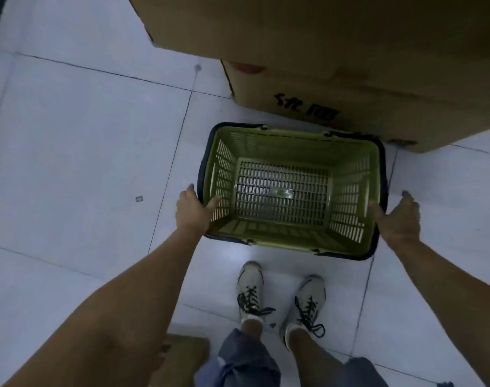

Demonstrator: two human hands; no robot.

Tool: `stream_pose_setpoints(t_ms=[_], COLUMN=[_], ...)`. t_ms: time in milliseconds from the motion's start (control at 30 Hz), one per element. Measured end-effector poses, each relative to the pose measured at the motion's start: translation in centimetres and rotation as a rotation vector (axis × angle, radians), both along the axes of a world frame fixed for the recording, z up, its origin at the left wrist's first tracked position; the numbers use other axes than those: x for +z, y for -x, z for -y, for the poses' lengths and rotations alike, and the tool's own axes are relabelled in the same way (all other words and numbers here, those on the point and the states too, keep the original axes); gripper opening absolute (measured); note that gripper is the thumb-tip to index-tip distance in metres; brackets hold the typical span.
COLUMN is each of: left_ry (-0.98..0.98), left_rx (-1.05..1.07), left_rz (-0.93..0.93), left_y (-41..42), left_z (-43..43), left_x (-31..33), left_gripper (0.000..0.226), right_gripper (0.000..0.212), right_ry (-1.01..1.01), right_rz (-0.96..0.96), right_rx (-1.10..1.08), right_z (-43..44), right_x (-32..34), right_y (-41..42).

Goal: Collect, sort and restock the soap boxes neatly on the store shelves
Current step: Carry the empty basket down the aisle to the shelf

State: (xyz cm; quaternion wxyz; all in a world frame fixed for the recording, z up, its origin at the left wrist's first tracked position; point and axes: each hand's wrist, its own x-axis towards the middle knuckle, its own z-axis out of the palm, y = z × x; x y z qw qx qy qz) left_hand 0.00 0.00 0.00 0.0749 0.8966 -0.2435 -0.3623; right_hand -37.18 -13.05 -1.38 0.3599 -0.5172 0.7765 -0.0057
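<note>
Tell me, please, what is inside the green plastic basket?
The green plastic basket holds only a small pale tag on its floor; the left hand and right hand hide wall patches.

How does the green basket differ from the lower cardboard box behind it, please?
The basket is green slotted plastic; the lower box is solid brown cardboard with black print. The basket is open-topped and empty; the lower box is covered by an upper box resting on it. The basket looks smaller than the lower box. Both are rectangular.
</note>
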Motion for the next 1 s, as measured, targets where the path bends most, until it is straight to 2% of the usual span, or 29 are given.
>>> stream_pose_setpoints(t_ms=[67, 133, 200, 333, 500, 733, 867, 1000], left_ry=[0.002, 0.062, 0.114, 0.157, 0.208, 0.211, 0.215, 0.258], left_rx=[0.086, 0.220, 0.319, 0.467, 0.419, 0.293, 0.204, 0.102], left_rz=[-0.083, -0.244, -0.327, -0.354, -0.319, -0.248, -0.226, -0.235], left_y=[-0.9, -1.7, -1.8, -1.5, -0.5, 1.9, 4.3, 7.1], left_z=[0.3, 1.0, 2.0, 3.4, 1.7, -1.3, -2.2, -2.5], left_x=[-2.1, -4.1, -4.7, -4.7, -2.7, 6.4, 14.0, 22.5], left_gripper=[0.086, 0.075, 0.063, 0.052, 0.045, 0.042, 0.046, 0.035], right_gripper=[0.091, 0.091, 0.083, 0.068, 0.068, 0.063, 0.055, 0.045], right_ry=[0.002, -0.049, -0.075, -0.082, -0.104, -0.038, 0.003, 0.064], right_rz=[0.049, 0.129, 0.201, 0.223, 0.253, 0.256, 0.259, 0.233], right_rx=[-0.062, -0.120, -0.172, -0.253, -0.301, -0.419, -0.484, -0.525], right_z=[0.4, 0.6, 0.7, 0.7, -0.2, -4.4, -7.5, -10.6], right_x=[-1.6, -3.4, -4.3, -4.7, -2.6, 6.8, 14.5, 23.4], right_y=[0.1, -0.1, -0.5, -0.7, 0.1, 2.6, 5.3, 9.0])
